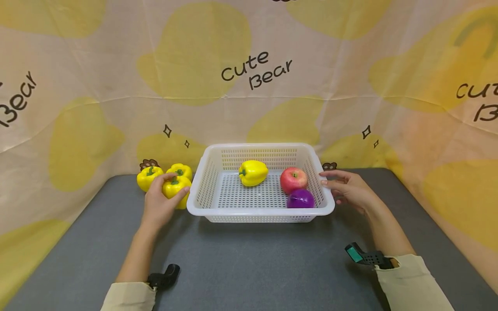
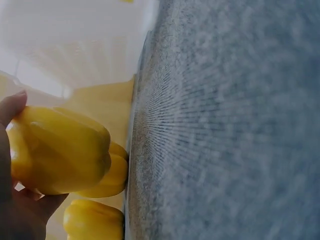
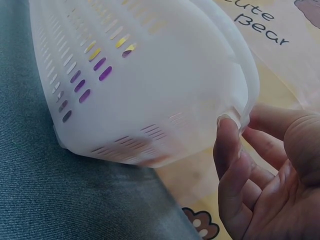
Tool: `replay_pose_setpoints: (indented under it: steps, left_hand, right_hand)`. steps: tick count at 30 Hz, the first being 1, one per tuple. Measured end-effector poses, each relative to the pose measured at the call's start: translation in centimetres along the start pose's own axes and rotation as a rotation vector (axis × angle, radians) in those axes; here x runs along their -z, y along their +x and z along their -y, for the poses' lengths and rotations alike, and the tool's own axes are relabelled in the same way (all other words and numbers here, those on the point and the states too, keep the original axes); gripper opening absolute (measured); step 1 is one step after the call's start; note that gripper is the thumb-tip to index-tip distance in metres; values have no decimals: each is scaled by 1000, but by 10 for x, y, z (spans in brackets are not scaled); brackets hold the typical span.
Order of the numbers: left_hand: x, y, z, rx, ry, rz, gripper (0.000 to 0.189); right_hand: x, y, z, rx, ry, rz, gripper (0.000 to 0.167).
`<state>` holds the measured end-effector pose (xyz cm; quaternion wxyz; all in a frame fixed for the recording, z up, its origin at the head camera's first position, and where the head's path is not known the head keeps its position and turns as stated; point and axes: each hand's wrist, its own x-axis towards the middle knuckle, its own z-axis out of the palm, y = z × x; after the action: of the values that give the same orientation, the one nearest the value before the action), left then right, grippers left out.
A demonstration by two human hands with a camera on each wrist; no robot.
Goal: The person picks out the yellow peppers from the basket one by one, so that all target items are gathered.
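My left hand grips a yellow bell pepper just left of the white plastic basket. In the left wrist view, thumb and fingers wrap this pepper, its lower end close over the table. Two more yellow bell peppers, one at the left and one behind, sit beside it. At the basket's right end, my right hand pinches the rim, with fingertips under the lip. Inside the basket lie a yellow bell pepper, a red apple and a purple ball-shaped item, partly hidden by the front rim.
The dark grey table extends in front of the basket and to both sides. Behind it hangs a patterned cloth with lettering, close to the basket's back. Black straps with wrist devices are on both forearms.
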<state>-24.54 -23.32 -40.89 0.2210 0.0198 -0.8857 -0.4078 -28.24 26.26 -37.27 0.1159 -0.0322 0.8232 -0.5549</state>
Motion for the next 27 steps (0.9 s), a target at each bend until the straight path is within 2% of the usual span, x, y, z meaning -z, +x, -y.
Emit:
replay_pose_setpoints:
  steps: [10,14,20,27]
  left_hand:
    - [-8,0,11,-90,-2,-27,51]
    - [-12,-1,11,-95,-14,-26,52]
    - [-17,-2,10,-103,-4,20,56]
    - [-21,-2,10,-120,-20,21,56]
  right_hand:
    - [0,0,0,-7,4,5,60]
    - [0,0,0,-1,14,7,58]
    - [0,0,0,3,7,4,59]
    - [0,0,0,-1,0,3,60]
